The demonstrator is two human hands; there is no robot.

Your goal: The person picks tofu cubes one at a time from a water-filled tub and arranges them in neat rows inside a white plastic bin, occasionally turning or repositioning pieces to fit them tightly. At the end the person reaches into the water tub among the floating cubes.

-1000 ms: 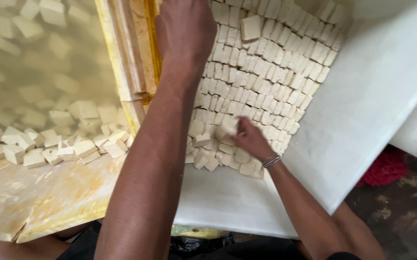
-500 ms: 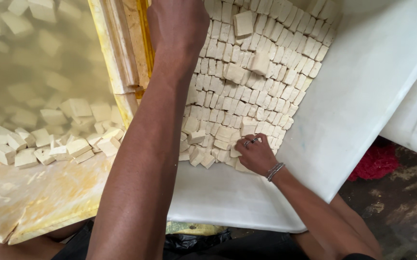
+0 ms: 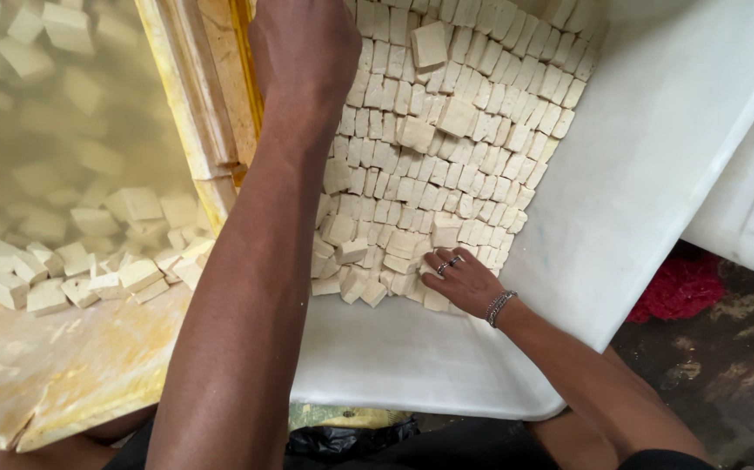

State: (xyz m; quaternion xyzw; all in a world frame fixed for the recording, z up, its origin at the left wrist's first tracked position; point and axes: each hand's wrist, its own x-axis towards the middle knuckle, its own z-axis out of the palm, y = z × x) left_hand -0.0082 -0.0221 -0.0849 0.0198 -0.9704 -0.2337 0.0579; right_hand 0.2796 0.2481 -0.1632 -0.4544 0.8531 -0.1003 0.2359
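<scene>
Right hand [image 3: 462, 280]: lies palm down, fingers spread and released, on the near edge of the packed pale cream tofu cubes [image 3: 446, 130]. Fingertips touch a few loose cubes at the lower margin of the layer; nothing gripped. Rings on two fingers, metal bracelet [image 3: 499, 305] at the wrist.

Left hand [image 3: 305, 48]: arm stretched forward, back of hand toward the camera, over the upper left edge of the cube layer beside the yellow wooden frame [image 3: 207, 113]. Fingers hidden; cannot tell whether clenched or holding anything.

Cubes: set in tight rows inside the large white plastic tub [image 3: 655, 165], covering its far half. Near part of the tub floor bare. A few cubes sit on top of the layer, tilted.

Left of the frame: more loose cubes [image 3: 63, 270] in a heap on a yellowish wet surface [image 3: 55, 374].

Right, outside the tub: red cloth [image 3: 681, 287] on the dark ground.
</scene>
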